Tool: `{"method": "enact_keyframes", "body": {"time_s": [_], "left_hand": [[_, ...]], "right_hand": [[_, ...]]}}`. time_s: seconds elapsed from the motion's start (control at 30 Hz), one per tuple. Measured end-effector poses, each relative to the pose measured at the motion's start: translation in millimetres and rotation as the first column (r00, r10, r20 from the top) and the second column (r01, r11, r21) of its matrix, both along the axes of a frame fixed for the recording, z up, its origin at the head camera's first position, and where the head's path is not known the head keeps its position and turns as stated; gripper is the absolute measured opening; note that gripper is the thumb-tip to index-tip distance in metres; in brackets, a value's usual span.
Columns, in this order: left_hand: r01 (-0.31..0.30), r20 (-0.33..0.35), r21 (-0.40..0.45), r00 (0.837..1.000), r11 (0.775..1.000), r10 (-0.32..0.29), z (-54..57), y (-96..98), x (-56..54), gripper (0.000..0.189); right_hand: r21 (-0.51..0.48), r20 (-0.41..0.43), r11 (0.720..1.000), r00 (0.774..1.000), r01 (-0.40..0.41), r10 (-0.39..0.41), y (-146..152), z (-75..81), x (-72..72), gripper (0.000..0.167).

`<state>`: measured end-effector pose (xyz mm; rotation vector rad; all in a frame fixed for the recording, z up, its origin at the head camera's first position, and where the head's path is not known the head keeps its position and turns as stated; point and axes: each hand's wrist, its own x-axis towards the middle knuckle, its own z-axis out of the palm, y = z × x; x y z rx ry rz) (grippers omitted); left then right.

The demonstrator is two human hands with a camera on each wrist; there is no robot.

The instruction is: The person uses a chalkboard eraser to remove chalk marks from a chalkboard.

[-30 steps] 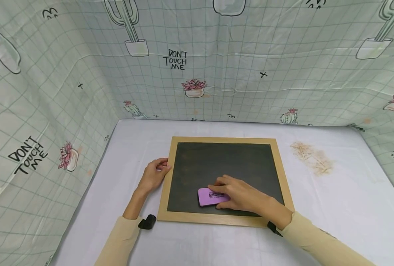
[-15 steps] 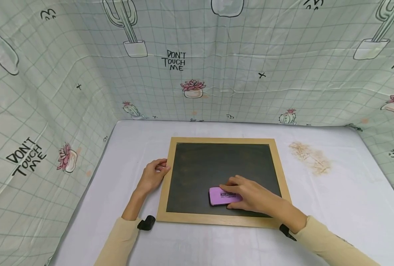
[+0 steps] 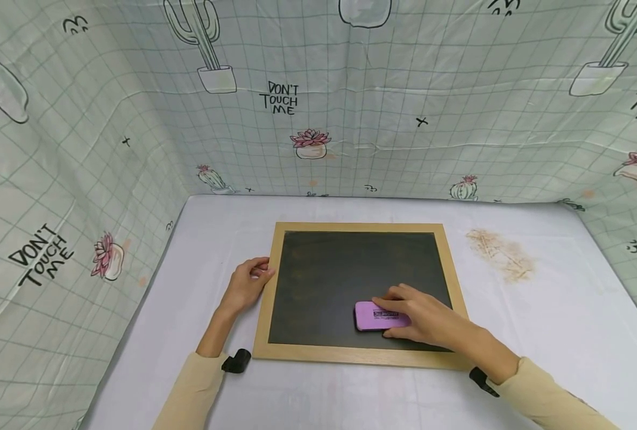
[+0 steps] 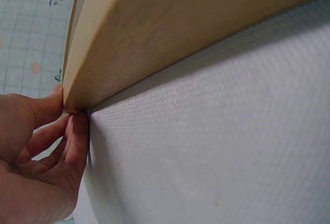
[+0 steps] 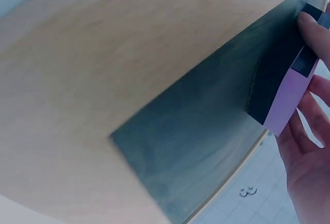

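A chalkboard (image 3: 318,269) with a pale wooden frame lies on the white-covered table. My right hand (image 3: 428,316) grips a purple magnetic eraser (image 3: 369,316) with a black base, thumb along its near side and fingers at its far side. The eraser sits on the lower right part of the black surface. At the frame's left edge, my left hand (image 3: 245,286) holds the board between thumb and curled fingers. The left wrist view shows the thumb against the wooden frame (image 4: 154,33) and the fingertips at its bottom edge. In the right wrist view, the eraser's dark side (image 5: 278,69) faces the camera.
A brownish powdery smudge (image 3: 501,255) marks the tablecloth right of the board. Grid-patterned cloth (image 3: 372,107) with cactus drawings hangs behind the table and at both sides. A black wrist device (image 3: 236,361) sits at the left sleeve cuff.
My right hand has slid the eraser rightward along the lower part of the board. My left hand stays at the frame's left edge. The head view has shifted slightly.
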<state>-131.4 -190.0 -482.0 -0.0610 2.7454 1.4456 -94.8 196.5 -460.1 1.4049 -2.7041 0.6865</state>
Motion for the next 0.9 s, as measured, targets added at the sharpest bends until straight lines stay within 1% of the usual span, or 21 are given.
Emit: {"method": "enact_keyframes", "body": {"time_s": [0.2,0.4,0.6,0.77,0.9], "left_hand": [[-0.002,-0.002,0.003,1.0,1.0,0.002,-0.3,0.0,0.1,0.039],[0.002,-0.005,0.008,1.0,1.0,-0.002,-0.2,-0.9,0.4,0.039],[0.0,-0.01,0.013,1.0,1.0,0.0,-0.8,-2.7,-0.9,0.038],[-0.021,0.01,0.037,1.0,0.999,0.021,0.2,-2.5,-3.2,0.038],[-0.05,0.038,0.059,0.998,0.997,0.048,2.3,-2.2,-4.3,0.039]], "right_hand": [[0.004,-0.003,1.0,1.0,0.028,-0.028,8,-1.1,2.2,0.057],[-0.024,-0.021,1.0,1.0,0.012,-0.013,10,-4.3,0.8,0.057],[-0.054,-0.022,0.999,1.0,-0.002,0.001,12,-5.4,-4.2,0.058],[-0.087,-0.047,0.996,0.999,0.002,-0.006,16,-2.8,-10.8,0.059],[-0.098,-0.057,0.995,0.998,0.02,-0.025,21,-0.2,-17.1,0.059]]}}
